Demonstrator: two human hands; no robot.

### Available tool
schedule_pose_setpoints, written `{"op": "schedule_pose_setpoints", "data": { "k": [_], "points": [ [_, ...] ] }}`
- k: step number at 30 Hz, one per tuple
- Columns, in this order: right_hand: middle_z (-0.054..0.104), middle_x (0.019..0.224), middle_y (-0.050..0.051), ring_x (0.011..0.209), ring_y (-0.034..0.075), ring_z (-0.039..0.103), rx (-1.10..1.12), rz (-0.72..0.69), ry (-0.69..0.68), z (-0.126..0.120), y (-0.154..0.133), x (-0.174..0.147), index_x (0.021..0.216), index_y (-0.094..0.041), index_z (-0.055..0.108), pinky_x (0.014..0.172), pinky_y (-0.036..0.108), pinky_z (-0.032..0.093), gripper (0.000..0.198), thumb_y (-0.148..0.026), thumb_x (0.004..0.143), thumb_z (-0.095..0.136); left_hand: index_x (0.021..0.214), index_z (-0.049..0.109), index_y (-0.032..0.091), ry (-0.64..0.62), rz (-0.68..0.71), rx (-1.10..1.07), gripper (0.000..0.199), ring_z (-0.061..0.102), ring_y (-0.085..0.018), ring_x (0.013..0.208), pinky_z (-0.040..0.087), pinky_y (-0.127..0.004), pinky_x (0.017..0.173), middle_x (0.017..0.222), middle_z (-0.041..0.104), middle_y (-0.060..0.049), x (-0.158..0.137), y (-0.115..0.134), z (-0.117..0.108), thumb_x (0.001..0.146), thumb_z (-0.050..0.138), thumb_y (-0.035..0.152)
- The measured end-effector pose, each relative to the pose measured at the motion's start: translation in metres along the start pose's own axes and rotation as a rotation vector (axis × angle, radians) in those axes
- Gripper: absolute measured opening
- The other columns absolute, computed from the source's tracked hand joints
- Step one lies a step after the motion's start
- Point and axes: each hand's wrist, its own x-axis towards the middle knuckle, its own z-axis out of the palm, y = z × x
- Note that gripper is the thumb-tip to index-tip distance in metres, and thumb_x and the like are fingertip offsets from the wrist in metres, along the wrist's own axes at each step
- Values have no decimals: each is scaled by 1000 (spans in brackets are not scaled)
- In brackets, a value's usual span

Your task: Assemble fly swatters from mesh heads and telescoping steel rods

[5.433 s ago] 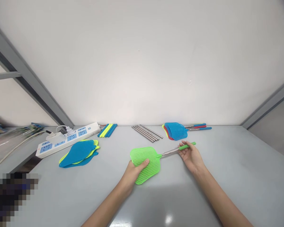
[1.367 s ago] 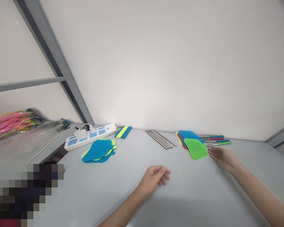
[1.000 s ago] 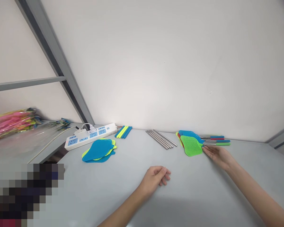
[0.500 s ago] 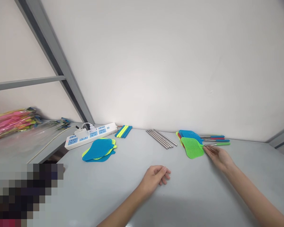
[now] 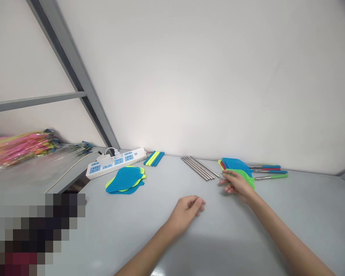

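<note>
My right hand (image 5: pixel 237 186) hovers over a green fly swatter (image 5: pixel 243 173), fingers spread and holding nothing; it hides much of the mesh head. That swatter lies in front of finished-looking swatters with blue heads (image 5: pixel 234 163) and blue and red grips. Just left of my right fingers, several metal rods (image 5: pixel 199 168) lie side by side. Nearer to me, my left hand (image 5: pixel 185 212) rests low at the middle of the table, loosely curled, with nothing visible in it. On the left is a pile of blue and yellow swatter heads (image 5: pixel 125 180). Behind it lie several blue and yellow grips (image 5: pixel 154 158).
A white power strip (image 5: pixel 115 163) with plugs and a cable sits at the back left of the grey table (image 5: pixel 149 237). Plastic-wrapped pink and yellow items (image 5: pixel 23 147) lie on a surface farther left. A grey metal frame (image 5: pixel 83 73) stands against the wall.
My right hand has let go of the green swatter near its neck and moved left over its head. My left hand has barely moved. The view has shifted slightly.
</note>
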Motion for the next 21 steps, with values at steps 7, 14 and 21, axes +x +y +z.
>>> {"op": "schedule_pose_setpoints", "data": {
  "k": [7, 14, 21],
  "points": [
    [63, 87, 15, 67, 20, 64, 137, 27, -40, 21, 2, 4, 101, -11, 44, 64, 28, 53, 30, -23, 75, 53, 99, 55, 20, 492, 194, 693, 29, 45, -20, 102, 33, -36, 90, 105, 51, -8, 5, 1, -62, 83, 35, 32],
    [57, 105, 15, 81, 25, 62, 124, 30, -92, 16, 2, 2, 89, -13, 51, 55, 29, 54, 26, -30, 70, 58, 114, 47, 18, 796, -184, 1012, 41, 24, -33, 120, 28, -49, 89, 128, 31, -18, 8, -14, -102, 81, 35, 37],
    [62, 84, 11, 68, 22, 64, -77, 7, -45, 9, 8, 1, 89, -13, 50, 55, 30, 54, 27, -34, 72, 54, 121, 40, 16, 781, -333, 1057, 42, 27, -33, 118, 26, -48, 86, 127, 33, -20, 13, -30, -112, 81, 35, 29]
  ]
}}
